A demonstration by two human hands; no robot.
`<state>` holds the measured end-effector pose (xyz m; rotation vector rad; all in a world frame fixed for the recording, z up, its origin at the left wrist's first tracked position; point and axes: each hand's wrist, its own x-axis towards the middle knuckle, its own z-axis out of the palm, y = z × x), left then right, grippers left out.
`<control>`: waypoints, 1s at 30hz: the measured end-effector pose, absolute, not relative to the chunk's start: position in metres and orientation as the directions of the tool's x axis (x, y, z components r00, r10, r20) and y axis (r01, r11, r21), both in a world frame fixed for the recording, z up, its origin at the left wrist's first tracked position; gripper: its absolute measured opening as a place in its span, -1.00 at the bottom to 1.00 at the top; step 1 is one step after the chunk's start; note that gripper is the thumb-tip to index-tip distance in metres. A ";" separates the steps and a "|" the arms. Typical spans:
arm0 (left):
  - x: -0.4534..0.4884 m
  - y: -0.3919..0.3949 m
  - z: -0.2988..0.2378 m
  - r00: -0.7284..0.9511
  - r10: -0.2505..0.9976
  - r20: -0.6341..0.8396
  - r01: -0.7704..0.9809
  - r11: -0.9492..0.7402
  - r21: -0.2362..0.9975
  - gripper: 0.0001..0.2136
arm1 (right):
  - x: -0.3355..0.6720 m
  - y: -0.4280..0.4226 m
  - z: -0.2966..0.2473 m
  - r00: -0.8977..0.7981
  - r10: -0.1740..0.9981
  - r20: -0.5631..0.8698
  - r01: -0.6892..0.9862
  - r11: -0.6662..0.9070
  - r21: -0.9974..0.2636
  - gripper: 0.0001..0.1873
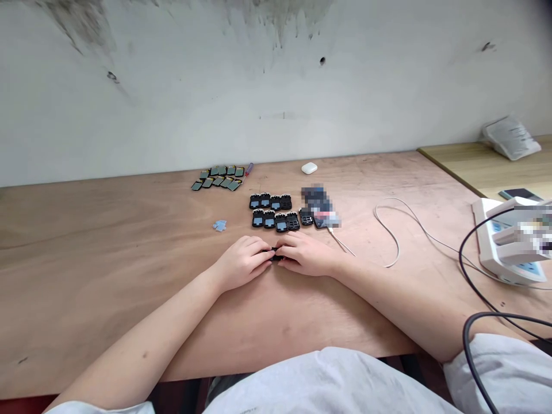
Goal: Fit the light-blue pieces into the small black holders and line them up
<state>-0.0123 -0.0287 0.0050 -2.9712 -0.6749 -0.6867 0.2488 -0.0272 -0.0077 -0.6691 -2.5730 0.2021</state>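
Note:
My left hand (245,257) and my right hand (305,253) meet over the table, fingers closed on a small black plastic case (276,253) between them. Most of that case is hidden by my fingers. Just beyond lie two rows of similar black cases (269,219), several with pale blue pieces inside. One more black case (306,217) sits at the right end of the nearer row. To the left of these rests a small pile of light blue pieces (219,225).
Several small boards with grey screens (218,180) lie at the back left, beside a screwdriver (249,169). A phone (319,206) with a white cable (390,233) is right of the cases. A white earbud case (309,168) lies behind. White power strips (509,241) stand far right.

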 end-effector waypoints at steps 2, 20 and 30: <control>-0.012 -0.029 0.005 0.806 0.421 0.415 0.421 -0.902 0.098 -0.80 | 0.249 -0.028 -0.007 -0.768 0.500 0.400 0.426 0.866 -0.264 -0.81; -0.013 -0.029 0.010 0.795 0.519 0.315 0.467 -0.854 0.229 -0.69 | 0.250 -0.025 -0.009 -0.740 0.526 0.419 0.428 0.849 -0.311 -0.84; -0.019 -0.025 0.009 0.722 0.657 0.214 0.580 -0.745 0.329 -0.71 | 0.250 -0.025 -0.009 -0.733 0.528 0.428 0.423 0.848 -0.320 -0.86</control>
